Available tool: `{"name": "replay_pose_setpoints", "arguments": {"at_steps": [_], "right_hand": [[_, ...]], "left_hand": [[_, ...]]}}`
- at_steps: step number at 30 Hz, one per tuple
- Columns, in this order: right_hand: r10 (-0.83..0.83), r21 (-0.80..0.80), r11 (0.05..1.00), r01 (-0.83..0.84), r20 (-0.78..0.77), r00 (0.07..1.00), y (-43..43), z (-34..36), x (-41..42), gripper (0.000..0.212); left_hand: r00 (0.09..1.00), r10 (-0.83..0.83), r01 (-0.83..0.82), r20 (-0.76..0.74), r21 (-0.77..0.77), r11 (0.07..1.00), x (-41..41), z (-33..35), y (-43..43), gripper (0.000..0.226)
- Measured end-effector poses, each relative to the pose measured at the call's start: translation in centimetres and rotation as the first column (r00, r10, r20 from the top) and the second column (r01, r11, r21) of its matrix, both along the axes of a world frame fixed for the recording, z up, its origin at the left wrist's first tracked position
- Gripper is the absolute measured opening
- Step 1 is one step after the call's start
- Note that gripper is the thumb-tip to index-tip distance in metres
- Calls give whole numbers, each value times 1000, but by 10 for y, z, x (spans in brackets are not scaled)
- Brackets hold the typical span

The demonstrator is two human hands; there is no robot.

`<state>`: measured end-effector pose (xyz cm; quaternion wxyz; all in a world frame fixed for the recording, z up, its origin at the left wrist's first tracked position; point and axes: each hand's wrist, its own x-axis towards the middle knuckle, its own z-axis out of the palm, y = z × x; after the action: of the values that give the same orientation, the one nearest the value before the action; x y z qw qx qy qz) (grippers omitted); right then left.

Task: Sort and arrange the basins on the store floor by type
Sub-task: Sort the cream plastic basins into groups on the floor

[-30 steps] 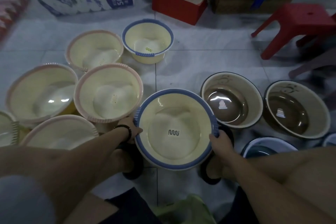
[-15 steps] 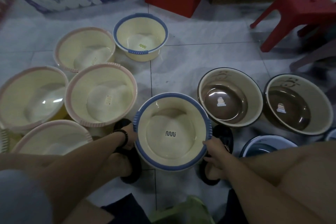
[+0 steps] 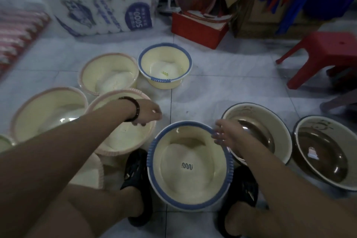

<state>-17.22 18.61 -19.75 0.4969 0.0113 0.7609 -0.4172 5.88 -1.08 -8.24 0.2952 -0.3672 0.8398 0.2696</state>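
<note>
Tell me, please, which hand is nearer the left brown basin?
Right. The right hand hovers at the left rim of the brown basin; the left hand is over a pink-rimmed basin, beyond the blue-rimmed basin.

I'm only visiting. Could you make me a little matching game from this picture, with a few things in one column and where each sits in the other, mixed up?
Things:
1. red stool
2. pack of paper rolls
3. blue-rimmed basin with dark logo
4. blue-rimmed basin with yellow logo

Places:
A. between the person's dark shoes
B. far back, on the left
C. right side of the floor
D. mid-floor, right beside a pink-rimmed basin

Pairs: 1-C, 2-B, 3-A, 4-D
</note>
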Motion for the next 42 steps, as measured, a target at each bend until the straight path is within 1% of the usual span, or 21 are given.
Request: {"name": "replay_pose_setpoints", "arguments": {"at_steps": [1, 2, 4, 5, 8, 10, 14, 16, 18, 20, 24, 25, 27, 29, 31, 32, 35, 37, 40, 42], "right_hand": [[27, -54, 998, -26, 19, 999, -20, 10, -2, 24], [54, -86, 995, -54, -1, 999, -38, 24, -2, 26], [91, -137, 986, -94, -31, 995, -73, 40, -5, 28], [100, -154, 983, -104, -34, 994, -89, 44, -5, 28], [142, -173, 975, -136, 18, 990, -137, 42, -3, 26], [117, -168, 980, -108, 50, 992, -168, 25, -3, 22], [-20, -187, 981, 54, 181, 983, -233, -28, -5, 20], [-72, -196, 974, 116, 220, 973, -264, -56, -5, 18], [-111, -201, 966, 163, 248, 962, -289, -82, -2, 14], [-135, -205, 958, 199, 290, 947, -311, -102, 0, 26], [-193, -222, 926, 306, 420, 887, -350, -138, -1, 64], [-200, -226, 919, 324, 440, 875, -356, -142, 0, 65], [-203, -247, 909, 336, 440, 875, -364, -142, -1, 56], [-284, -228, 896, 380, 364, 887, -370, -138, -7, 44], [-365, -194, 888, 418, 257, 895, -372, -129, -18, 38], [-372, -179, 892, 415, 233, 899, -371, -125, -23, 39], [-356, -130, 909, 397, 255, 899, -360, -117, -29, 45], [-341, -151, 908, 390, 275, 899, -355, -121, -28, 48], [-304, -178, 907, 382, 350, 886, -358, -134, -18, 50], [-311, -188, 898, 398, 368, 876, -366, -144, -16, 59]], "left_hand": [[998, -29, 26, -50, -52, 998, 2, 19, -8, 43], [993, -56, 45, -104, -112, 993, 2, 35, -16, 42], [981, -41, 11, -189, -159, 987, 4, 57, -31, 37], [978, -15, -21, -209, -170, 985, 7, 59, -37, 36], [976, 91, -126, -200, -172, 977, 13, 45, -56, 35], [964, 159, -193, -213, -154, 969, 10, 33, -66, 34], [934, 217, -268, -285, -154, 951, -10, 21, -88, 31], [910, 259, -322, -322, -158, 933, -16, 16, -99, 26], [897, 301, -360, -325, -141, 922, -16, 15, -110, 24], [895, 324, -381, -306, -146, 913, -14, 19, -118, 26], [884, 333, -409, -329, -196, 891, -15, 23, -127, 26], [876, 343, -421, -340, -191, 887, -15, 22, -127, 26], [870, 355, -430, -341, -176, 885, -15, 18, -125, 29], [872, 361, -430, -330, -167, 887, -11, 12, -125, 34], [879, 366, -428, -305, -170, 888, -9, 8, -126, 36], [883, 369, -428, -291, -171, 888, -7, 8, -127, 36], [880, 380, -436, -285, -168, 884, -8, 12, -121, 39], [880, 377, -431, -290, -154, 889, -14, 14, -115, 41], [886, 351, -412, -303, -171, 895, -24, 9, -114, 41], [892, 336, -404, -303, -197, 894, -30, 5, -117, 41]]}}
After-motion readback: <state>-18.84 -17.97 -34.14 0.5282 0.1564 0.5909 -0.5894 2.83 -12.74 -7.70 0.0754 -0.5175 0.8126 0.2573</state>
